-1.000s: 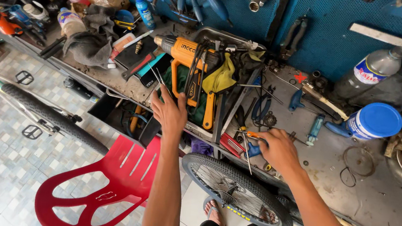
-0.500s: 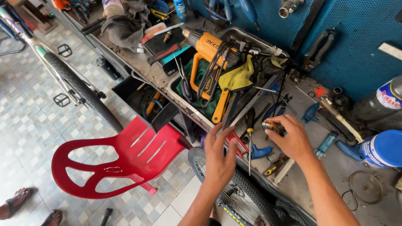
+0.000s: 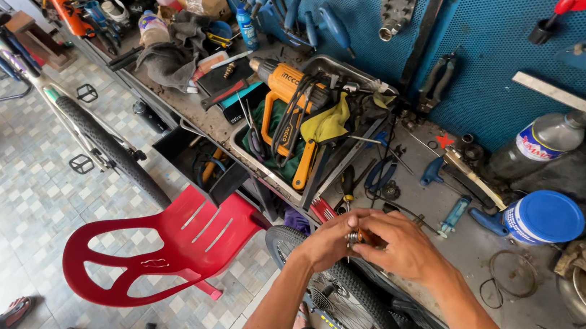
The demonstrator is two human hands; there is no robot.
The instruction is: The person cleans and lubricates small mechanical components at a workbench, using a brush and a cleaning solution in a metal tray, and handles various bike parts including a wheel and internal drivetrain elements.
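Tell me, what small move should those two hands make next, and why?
Probably steady the small metal part with the left hand and turn it with the right hand: both hands pinch it above the bicycle wheel, not yet set down.

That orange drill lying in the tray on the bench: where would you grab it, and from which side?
Probably by its handle, reaching down from above. The orange drill lies flat in the metal tray, its body uppermost. A black cord drapes over it and a yellow cloth sits against it, so both likely need shifting first.
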